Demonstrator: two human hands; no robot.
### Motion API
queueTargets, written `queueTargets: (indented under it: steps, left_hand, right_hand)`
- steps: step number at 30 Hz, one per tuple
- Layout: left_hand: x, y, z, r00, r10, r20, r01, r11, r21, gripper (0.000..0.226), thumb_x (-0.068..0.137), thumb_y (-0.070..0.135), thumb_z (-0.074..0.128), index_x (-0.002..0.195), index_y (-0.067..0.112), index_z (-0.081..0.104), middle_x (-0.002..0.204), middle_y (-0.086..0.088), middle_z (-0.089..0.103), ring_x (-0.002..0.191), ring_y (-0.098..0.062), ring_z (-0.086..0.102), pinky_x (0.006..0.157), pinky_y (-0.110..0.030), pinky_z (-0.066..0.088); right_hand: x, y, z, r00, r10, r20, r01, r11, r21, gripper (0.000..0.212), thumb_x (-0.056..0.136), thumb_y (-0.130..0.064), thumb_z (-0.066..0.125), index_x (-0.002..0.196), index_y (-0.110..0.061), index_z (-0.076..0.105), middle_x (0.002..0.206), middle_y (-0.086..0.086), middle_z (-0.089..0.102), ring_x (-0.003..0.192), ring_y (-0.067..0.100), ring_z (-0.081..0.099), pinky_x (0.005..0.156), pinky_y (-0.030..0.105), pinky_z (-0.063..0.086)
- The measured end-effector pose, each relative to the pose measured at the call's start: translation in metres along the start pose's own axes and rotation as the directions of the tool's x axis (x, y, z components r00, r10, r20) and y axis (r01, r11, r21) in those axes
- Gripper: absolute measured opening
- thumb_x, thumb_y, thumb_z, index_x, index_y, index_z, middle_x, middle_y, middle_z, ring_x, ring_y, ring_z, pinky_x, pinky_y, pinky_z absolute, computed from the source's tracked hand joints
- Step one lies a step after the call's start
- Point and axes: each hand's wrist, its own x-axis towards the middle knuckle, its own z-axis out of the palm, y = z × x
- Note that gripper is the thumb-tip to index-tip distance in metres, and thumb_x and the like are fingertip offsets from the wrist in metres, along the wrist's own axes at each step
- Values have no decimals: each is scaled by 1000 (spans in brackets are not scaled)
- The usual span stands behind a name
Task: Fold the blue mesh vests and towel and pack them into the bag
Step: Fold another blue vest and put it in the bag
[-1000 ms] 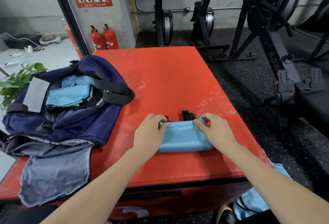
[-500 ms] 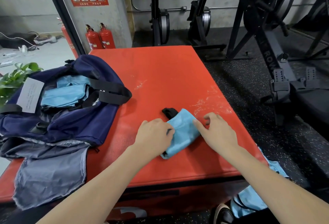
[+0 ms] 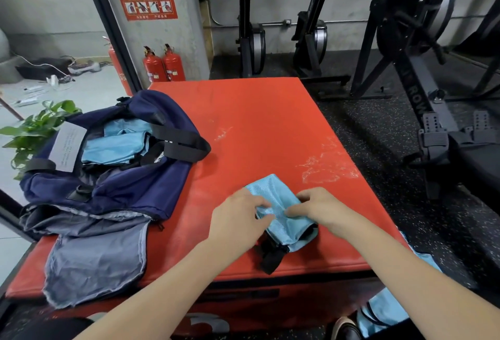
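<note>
At the bottom right, by your shoe (image 3: 345, 330), more light blue cloth (image 3: 384, 306) lies on the dark floor beside the red mat (image 3: 259, 123). Your two bare forearms reach forward over the mat's near edge.

Your left hand (image 3: 238, 220) and right hand (image 3: 322, 208) meet on a folded blue vest (image 3: 281, 212) near the mat's front right corner. The left hand's fingers curl and pinch the vest at its left edge. The right hand's fingers curl over the vest from the right and pinch it too, so both sets of fingertips are nearly touching across the cloth. The vest is a narrow bundle lying at a slant, its far end pointing away and left. A black strap (image 3: 272, 257) trails from its near end toward the mat's front edge.

To the left on the mat sits the navy bag (image 3: 151, 185), open at the top. Folded blue cloth (image 3: 113, 145) already lies inside it. A white tag (image 3: 67, 147) rests on its left side, and a black handle (image 3: 184, 141) loops over the opening. A grey cloth (image 3: 97, 258) spreads from under the bag to the mat's front left edge.

Further left, a green plant (image 3: 35, 128) stands on the floor. Beyond the mat, two red extinguishers (image 3: 163, 65) stand by a grey pillar. Black rowers (image 3: 416, 50) line the far wall and right side.
</note>
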Motion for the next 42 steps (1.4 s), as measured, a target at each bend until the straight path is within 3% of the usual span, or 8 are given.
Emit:
queueTargets:
  steps: [3, 5, 10, 20, 23, 29, 35, 42]
  left_hand:
    - [8, -20, -15, 994, 69, -88, -89, 965, -245, 27, 74, 26, 81, 90, 46, 75, 122, 23, 44, 118, -2, 36, 105, -23, 33]
    - [11, -29, -34, 995, 63, 75, -26, 909, -416, 31, 74, 19, 82, 89, 45, 77, 135, 14, 48, 125, 0, 39, 108, -19, 32]
    - [1, -39, -60, 980, 31, 196, 81, 840, -536, 17, 81, 12, 77, 89, 26, 81, 92, 2, 75, 81, -2, 62, 75, -10, 45]
    - [-20, -84, -83, 962, -216, -164, 75, 795, -602, 19, 92, 20, 64, 90, 35, 75, 99, 22, 73, 53, -14, 45, 53, -27, 39]
    - [-28, -102, -96, 920, -287, -268, 57, 773, -632, 22, 95, 19, 62, 93, 37, 73, 105, 21, 70, 68, -4, 60, 62, -12, 44]
    - [-33, -139, -126, 884, -378, -275, 169, 807, -566, 16, 99, 23, 53, 102, 30, 67, 83, 10, 65, 51, -3, 45, 50, -11, 37]
    - [-22, -184, -169, 801, -501, -329, 215, 753, -622, 21, 89, 33, 65, 110, 38, 66, 94, 18, 61, 66, 5, 54, 62, -9, 42]
    - [11, -247, -187, 719, -472, -511, 185, 838, -513, 28, 95, 27, 62, 123, 28, 63, 128, 3, 60, 104, -5, 49, 91, -20, 32]
  right_hand:
    - [-8, -14, 2, 995, -71, 73, 63, 993, 103, 11, 77, -5, 72, 87, -9, 72, 77, 6, 68, 73, 20, 64, 69, 33, 46]
    - [-15, -23, 3, 985, -111, 134, 83, 977, 196, 15, 81, -2, 68, 93, -10, 73, 85, 10, 72, 78, 22, 67, 70, 31, 48]
    - [-25, -39, 9, 947, -193, 256, 122, 955, 271, 22, 87, -3, 69, 105, -13, 75, 104, 12, 75, 91, 23, 72, 76, 29, 54]
    - [-15, -56, 69, 968, -224, 111, 165, 905, 392, 30, 84, -10, 75, 113, -11, 67, 107, 9, 75, 92, 21, 72, 72, 32, 58]
    - [-9, -66, 97, 967, -247, 53, 202, 882, 425, 32, 83, -9, 76, 113, -11, 65, 111, 15, 72, 93, 23, 69, 87, 45, 57]
    - [4, -115, 150, 944, -293, -154, 330, 819, 469, 24, 89, -7, 70, 96, -17, 50, 86, 7, 61, 67, 14, 60, 54, 29, 52]
    - [37, -165, 198, 867, -469, -168, 497, 797, 343, 20, 92, -6, 62, 82, -24, 61, 77, -2, 65, 66, 12, 53, 63, 33, 42]
    - [92, -218, 240, 824, -550, -136, 566, 793, 226, 16, 95, -10, 62, 99, -24, 68, 75, -2, 61, 54, 10, 39, 58, 30, 37]
